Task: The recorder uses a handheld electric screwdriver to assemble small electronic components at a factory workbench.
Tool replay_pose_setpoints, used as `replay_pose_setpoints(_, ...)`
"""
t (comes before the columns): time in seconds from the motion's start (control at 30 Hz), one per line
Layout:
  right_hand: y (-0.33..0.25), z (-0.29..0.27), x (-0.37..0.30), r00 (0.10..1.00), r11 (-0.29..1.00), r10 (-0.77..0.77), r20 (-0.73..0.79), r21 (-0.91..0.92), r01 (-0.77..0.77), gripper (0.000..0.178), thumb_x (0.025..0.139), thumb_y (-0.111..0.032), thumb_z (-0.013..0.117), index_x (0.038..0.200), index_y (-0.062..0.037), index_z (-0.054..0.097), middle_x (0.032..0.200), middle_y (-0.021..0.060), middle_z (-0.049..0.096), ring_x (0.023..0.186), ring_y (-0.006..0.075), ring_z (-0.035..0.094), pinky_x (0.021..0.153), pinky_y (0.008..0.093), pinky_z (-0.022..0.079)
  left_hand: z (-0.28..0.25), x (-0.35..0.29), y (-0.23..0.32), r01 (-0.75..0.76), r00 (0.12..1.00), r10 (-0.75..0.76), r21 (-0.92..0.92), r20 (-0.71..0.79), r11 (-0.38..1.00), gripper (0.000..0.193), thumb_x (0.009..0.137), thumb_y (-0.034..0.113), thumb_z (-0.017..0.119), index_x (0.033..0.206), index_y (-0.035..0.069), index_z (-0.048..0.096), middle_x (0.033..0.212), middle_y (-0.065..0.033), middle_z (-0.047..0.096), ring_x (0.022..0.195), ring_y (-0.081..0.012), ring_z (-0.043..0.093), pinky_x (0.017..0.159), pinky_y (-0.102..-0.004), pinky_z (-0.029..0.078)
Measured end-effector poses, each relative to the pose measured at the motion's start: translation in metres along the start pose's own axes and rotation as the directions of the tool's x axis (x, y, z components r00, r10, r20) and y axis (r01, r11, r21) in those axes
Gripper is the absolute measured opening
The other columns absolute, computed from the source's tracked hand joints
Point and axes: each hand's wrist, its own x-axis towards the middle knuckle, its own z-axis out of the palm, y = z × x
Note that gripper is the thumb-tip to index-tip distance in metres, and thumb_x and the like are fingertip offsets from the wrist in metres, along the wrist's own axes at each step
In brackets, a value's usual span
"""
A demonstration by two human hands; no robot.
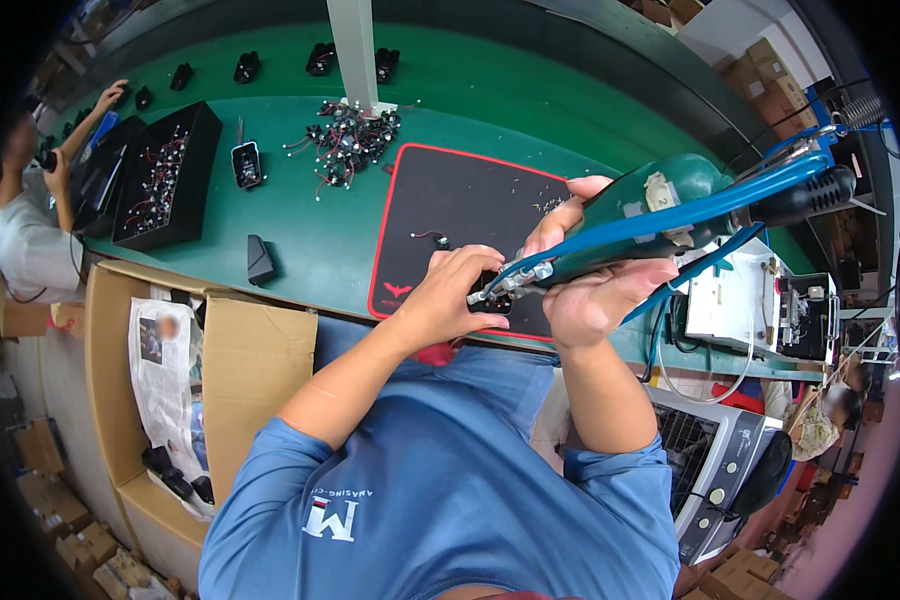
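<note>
My left hand [446, 298] is closed around a small black plastic housing [492, 304] near the front edge of a black mat [425, 200] with a red border. A green power screwdriver [615, 208] lies tilted in my right hand [595, 305], fingers on its far side and palm beneath. Its metal tip points down at the housing; exactly where the bit touches is hidden. Just beyond my left fingers, a small part with red and black wires [436, 238] rests on the mat. Small screws [550, 200] are scattered near the mat's far right corner.
A pile of wired parts [348, 140] lies near a white post [353, 50]. Left of it are a housing with wires [248, 165], a black cover [260, 260] and a black bin [165, 180]. A blue hose [710, 210] crosses the right. Another person [35, 220] works far left.
</note>
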Motion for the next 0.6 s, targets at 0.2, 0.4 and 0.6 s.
replay_pose_setpoints(0.2,0.007,-0.001,-0.002,1.000,1.000,0.007,0.010,0.001,-0.007,0.110,0.083,-0.097,0.028,0.122,0.0028,0.052,0.070,0.0103,0.061,0.058,0.0182,0.061,0.057,0.0292,0.053,0.000,0.000,-0.001,0.004,1.000,-0.004,-0.012,-0.005,1.000,0.078,0.067,0.034,0.095,0.130,0.010,0.055,0.134,-0.0088,0.061,0.124,-0.0284,0.060,0.101,-0.0432,0.039)
replay_pose_setpoints(0.4,0.016,-0.001,-0.005,0.999,0.973,0.034,0.038,0.227,-0.041,0.106,0.080,-0.098,0.034,0.119,-0.0002,0.051,0.072,0.0093,0.061,0.061,0.0179,0.062,0.058,0.0282,0.052,0.000,0.000,-0.005,0.021,1.000,-0.021,-0.031,-0.001,0.999,0.078,0.067,0.034,0.095,0.130,0.009,0.057,0.133,-0.0097,0.063,0.124,-0.0296,0.060,0.101,-0.0432,0.039)
replay_pose_setpoints(0.6,-0.047,-0.009,0.046,0.986,0.979,-0.150,-0.074,0.124,0.159,0.103,0.090,-0.089,0.036,0.138,0.0017,0.045,0.076,0.0063,0.060,0.060,0.0150,0.062,0.055,0.0275,0.055,0.000,-0.001,-0.002,-0.124,0.992,0.124,-0.001,0.032,0.992,0.085,0.072,0.031,0.093,0.141,0.004,0.052,0.138,-0.0161,0.057,0.132,-0.0350,0.054,0.107,-0.0467,0.040)
